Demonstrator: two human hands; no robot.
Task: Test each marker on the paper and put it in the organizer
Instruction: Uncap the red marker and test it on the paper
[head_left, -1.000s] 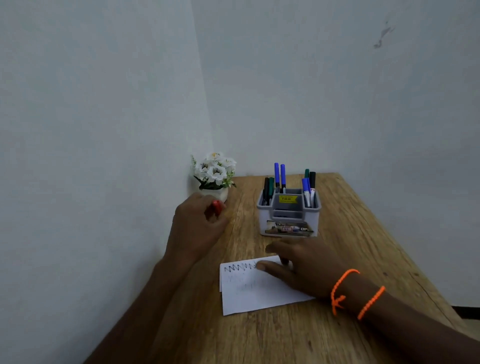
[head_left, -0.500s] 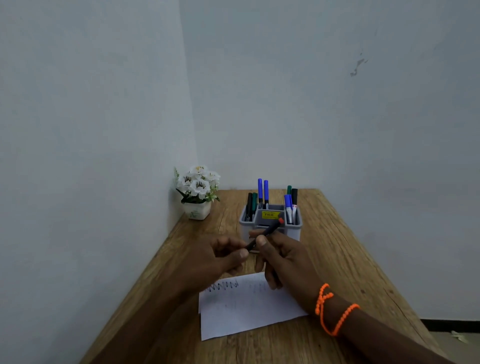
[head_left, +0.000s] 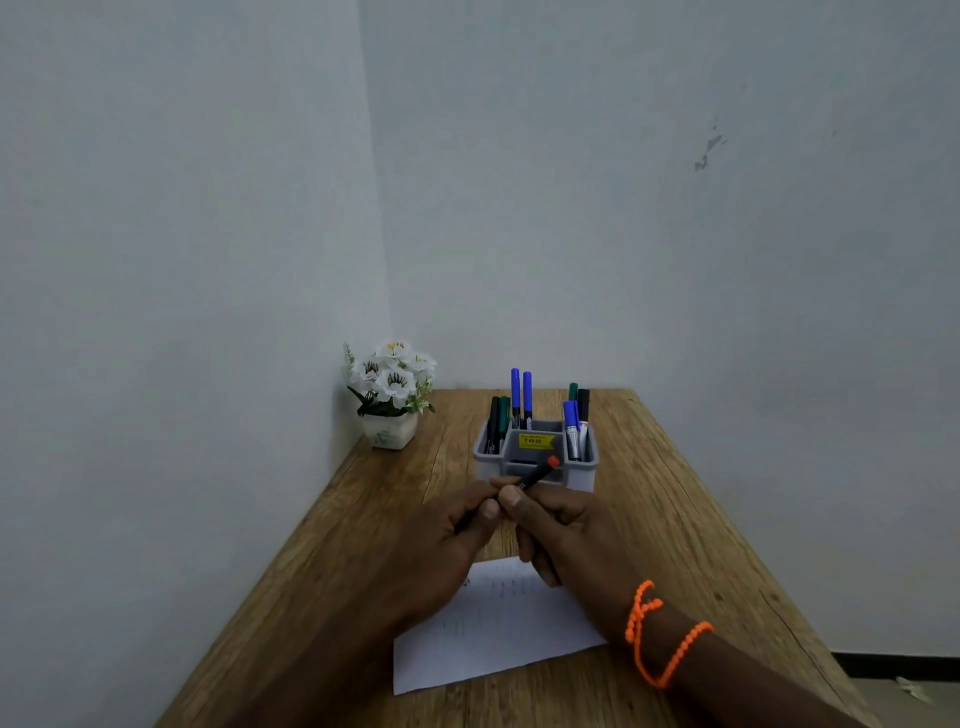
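A dark marker with a red end (head_left: 538, 473) is held between both hands above the table, its red end pointing up and right toward the organizer. My left hand (head_left: 457, 535) grips its lower part and my right hand (head_left: 566, 530) pinches it just above. The grey organizer (head_left: 587, 467) stands behind the hands and holds several blue, green and black markers. A white paper (head_left: 493, 644) with scribbled lines lies on the wooden table below the hands, partly covered by them.
A small white pot of white flowers (head_left: 390, 396) stands in the far left corner against the wall. The wooden table (head_left: 675, 519) is narrow, with walls on the left and behind and an open edge on the right.
My left hand brought the red-ended marker from near the flower pot to the middle. My right hand lifted off the paper and took hold of it; both hands now grip closer together.
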